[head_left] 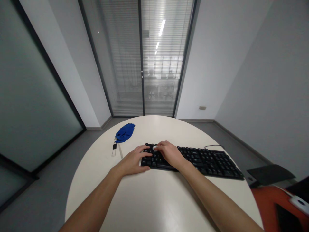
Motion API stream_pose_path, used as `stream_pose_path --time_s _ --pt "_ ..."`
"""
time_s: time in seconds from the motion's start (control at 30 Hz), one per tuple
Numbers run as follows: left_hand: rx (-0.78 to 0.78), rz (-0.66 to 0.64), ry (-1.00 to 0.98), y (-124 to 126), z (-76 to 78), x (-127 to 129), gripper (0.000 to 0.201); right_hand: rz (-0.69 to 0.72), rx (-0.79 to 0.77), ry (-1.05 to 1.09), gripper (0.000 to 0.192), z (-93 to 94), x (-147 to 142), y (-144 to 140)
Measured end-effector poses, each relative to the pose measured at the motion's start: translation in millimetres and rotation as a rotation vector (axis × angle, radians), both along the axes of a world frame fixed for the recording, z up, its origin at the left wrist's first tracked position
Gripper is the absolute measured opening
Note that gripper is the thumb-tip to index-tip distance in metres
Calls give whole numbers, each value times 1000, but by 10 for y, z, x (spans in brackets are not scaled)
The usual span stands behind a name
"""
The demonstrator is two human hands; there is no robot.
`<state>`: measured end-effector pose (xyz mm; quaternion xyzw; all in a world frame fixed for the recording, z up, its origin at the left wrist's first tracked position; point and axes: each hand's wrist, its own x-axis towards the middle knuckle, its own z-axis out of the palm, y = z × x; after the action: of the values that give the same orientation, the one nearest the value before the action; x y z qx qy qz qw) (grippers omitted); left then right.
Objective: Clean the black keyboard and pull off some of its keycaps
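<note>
A black keyboard (pixel 207 161) lies across the round white table. My left hand (pixel 132 161) rests at the keyboard's left end, fingers spread over the keys and the thumb along the front edge. Over the left part of the keys, my right hand (pixel 170 154) is closed, fingertips pinched on a small white piece (pixel 154 148) whose kind I cannot make out. The fingers and palm hide the keys beneath. Left of the keyboard lies crumpled blue cloth (pixel 125 132), with a black binder clip (pixel 114 146) at its lower end and a thin pale stick (pixel 120 150) beside it.
The round white table (pixel 154 199) has its curved edge on the left, far and right sides. The keyboard's cable (pixel 214 145) loops near the right edge. An orange seat (pixel 267 206) with a white device (pixel 299 203) and a dark flat object (pixel 287 219) stands at right.
</note>
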<state>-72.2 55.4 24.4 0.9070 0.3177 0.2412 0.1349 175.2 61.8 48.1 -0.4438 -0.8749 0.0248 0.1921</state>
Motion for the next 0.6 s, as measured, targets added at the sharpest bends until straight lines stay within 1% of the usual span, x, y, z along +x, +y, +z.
stream_pose_path --time_s 0.13,0.23,0.47,0.6 --pt "-2 -4 -5 -5 1 6 56 -44 -11 123 34 -86 30 -46" --pt "10 0 9 -11 8 10 57 -22 -6 151 34 -126 43 -53" --pt "52 16 59 -62 78 46 55 -5 20 185 32 -133 77 -101" --pt "46 24 63 -66 76 61 55 -14 17 238 29 -151 83 -124"
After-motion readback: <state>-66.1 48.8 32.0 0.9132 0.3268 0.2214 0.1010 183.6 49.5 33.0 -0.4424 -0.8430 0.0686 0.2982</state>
